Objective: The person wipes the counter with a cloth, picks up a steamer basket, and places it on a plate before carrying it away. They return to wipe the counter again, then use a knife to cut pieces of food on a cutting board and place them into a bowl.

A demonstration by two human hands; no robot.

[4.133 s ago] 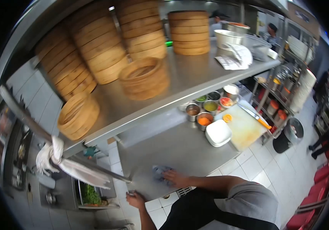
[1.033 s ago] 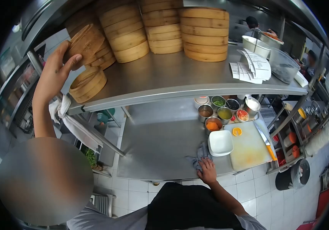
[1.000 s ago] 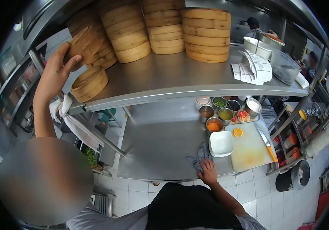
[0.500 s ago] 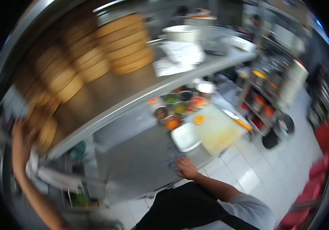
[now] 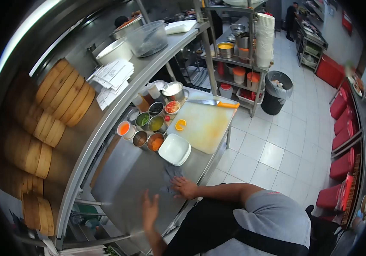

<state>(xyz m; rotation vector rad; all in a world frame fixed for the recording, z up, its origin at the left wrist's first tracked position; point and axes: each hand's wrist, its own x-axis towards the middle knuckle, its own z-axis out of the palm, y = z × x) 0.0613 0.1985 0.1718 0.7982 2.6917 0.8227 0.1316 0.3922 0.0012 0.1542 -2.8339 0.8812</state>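
Note:
My right hand [image 5: 184,188] lies on a grey-blue cloth [image 5: 172,174] on the steel counter [image 5: 123,187], fingers stretched out and a little apart. To its left, my left hand [image 5: 150,208] is over the counter with fingers spread, holding nothing. Just beyond the cloth sits a white square dish [image 5: 174,149], apparently stacked on another. Past it, a cutting board [image 5: 208,128] bears a cut orange piece [image 5: 180,124] and a knife with an orange handle [image 5: 227,105].
Metal cups of condiments [image 5: 155,141] crowd the counter's back. Bamboo steamers [image 5: 65,91], paper slips [image 5: 114,81] and a clear tub [image 5: 148,38] occupy the raised shelf. A lined bin [image 5: 278,91] stands on the tiled floor; red containers [image 5: 343,164] line the right.
My left hand has come away from the bamboo steamers and is now over the counter beside my right hand. The view has turned to the right. My right hand stays at the cloth.

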